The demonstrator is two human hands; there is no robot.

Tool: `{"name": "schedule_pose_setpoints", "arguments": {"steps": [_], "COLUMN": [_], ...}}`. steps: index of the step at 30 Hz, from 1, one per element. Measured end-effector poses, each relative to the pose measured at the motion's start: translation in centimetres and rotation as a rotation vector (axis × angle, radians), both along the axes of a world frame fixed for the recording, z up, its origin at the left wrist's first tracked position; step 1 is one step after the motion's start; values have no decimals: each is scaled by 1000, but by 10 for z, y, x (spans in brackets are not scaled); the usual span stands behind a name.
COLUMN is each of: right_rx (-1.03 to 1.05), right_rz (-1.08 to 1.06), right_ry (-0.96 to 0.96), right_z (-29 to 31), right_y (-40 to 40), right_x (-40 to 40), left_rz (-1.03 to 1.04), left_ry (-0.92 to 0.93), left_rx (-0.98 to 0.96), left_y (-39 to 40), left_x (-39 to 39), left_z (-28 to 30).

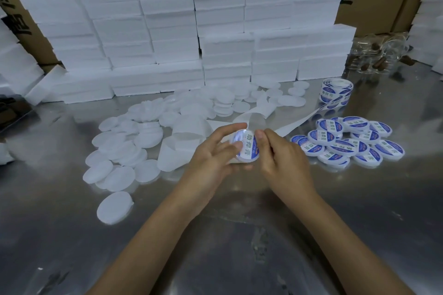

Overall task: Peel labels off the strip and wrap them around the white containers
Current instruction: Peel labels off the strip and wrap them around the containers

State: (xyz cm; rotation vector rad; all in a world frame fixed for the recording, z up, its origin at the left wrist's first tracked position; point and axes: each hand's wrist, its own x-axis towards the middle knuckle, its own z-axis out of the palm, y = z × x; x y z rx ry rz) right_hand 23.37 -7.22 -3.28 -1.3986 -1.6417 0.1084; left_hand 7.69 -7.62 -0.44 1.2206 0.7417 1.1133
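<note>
Container (244, 148): held above the surface between both hands, tilted on edge. Left hand (213, 153) cradles it, fingers curled round; right hand (278, 151) fingertips pinch the label (249, 147) onto its right side.

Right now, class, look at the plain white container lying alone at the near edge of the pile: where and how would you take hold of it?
Grip the lone white container by its rim, thumb and fingers on opposite edges, from above and the near side. It lies flat on the metal table, a thin disc, its near edge unobstructed; other containers crowd its far side.
</note>
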Motion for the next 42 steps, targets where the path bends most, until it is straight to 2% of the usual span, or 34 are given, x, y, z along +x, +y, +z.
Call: {"name": "schedule_pose_setpoints", "arguments": {"steps": [2,5,8,11,13,17,21,24,26,30,33,36,42], "right_rx": [-1,-18,-64,-109,-119,-145,-273,-287,-265,-251,-311,-366,-387], "right_rz": [13,97,181,185,193,223,275,193,56,-134,-188,-175,-159], "right_ry": [63,149,180,100,112,211,336,411,522,1061,1324,1427,1472], "right_z": [1,4,3,0,1,6,7,8,9,10,10,9,11], "right_y": [1,-1,-3,-4,-5,-6,-4,-1,4,16,19,19,16], "right_x": [1,1,1,-1,-2,-3,-6,-2,5,29,43,47,46], "left_rz": [120,186,248,280,289,329,388,391,375,312,244,214,164], "left_ry": [183,253,207,97,57,63,111,124,124,217,237,249,319], "left_rx": [111,122,67,10,-26,-12,-31,-23,-18,-27,-38,-39,-40], "left_y": [1,1,2,3,2,1,2,1,2,1,-1,-3,-4], "left_x": [-3,-5,-7,-9,-7,-2,-1,1,1,2,4,5,7], "left_z": [-2,-2,1,1,1,1,2,0,-1,0,0,-1,-5]}}
